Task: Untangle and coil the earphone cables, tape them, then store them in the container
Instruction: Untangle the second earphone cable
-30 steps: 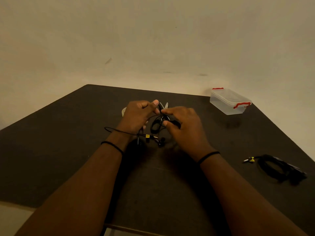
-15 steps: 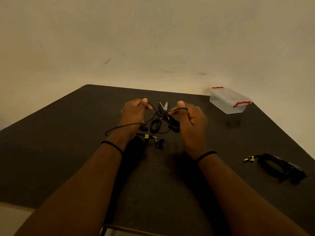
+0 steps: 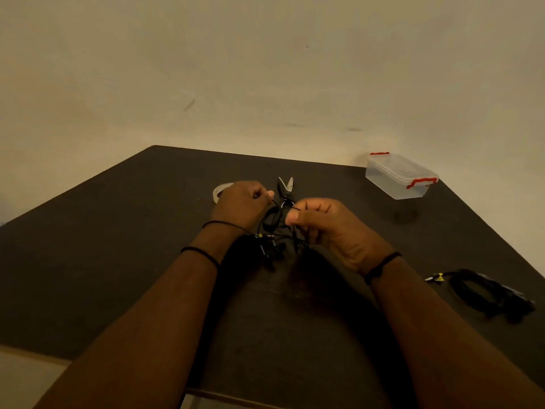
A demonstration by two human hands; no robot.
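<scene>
**Black tangle in hand, one bundle done, box not yet filled**

Black is the colour of nearly everything on the dark desk (image 3: 103,261), which makes the cable hard to read. Taking the tangle (image 3: 272,231) at the middle of the desk as the landmark: nearest the camera, two bare forearms come up to it, each with a thin dark band at the wrist.

The left hand (image 3: 240,206) is closed on the tangle's left side, finger and thumb pinching a strand at its upper edge. The right hand (image 3: 321,222) is curled on the tangle's right side, pinching another strand between thumb and forefinger. Between them the cable hangs in loose loops, with earbuds and a yellow-tagged plug dangling to the desk just below. It is plainly not yet straightened, so I judge the untangling step to be under way.

Well to the right of the tangle, and nearer than it, a coiled bundle (image 3: 483,290) lies by the desk's edge with a yellow-tagged plug sticking out. That one looks finished as to coiling; whether it is taped I cannot tell.

Just beyond the tangle lie scissors (image 3: 286,185), and a tape roll (image 3: 219,191) peeps out behind the left hand.

Farthest, beyond and right of the tangle, stands the clear box (image 3: 398,175), its red-clipped lid on and seemingly nothing inside.

Left to do, by my reading: free this cable, coil it, tape it, then open the box and store both.
</scene>
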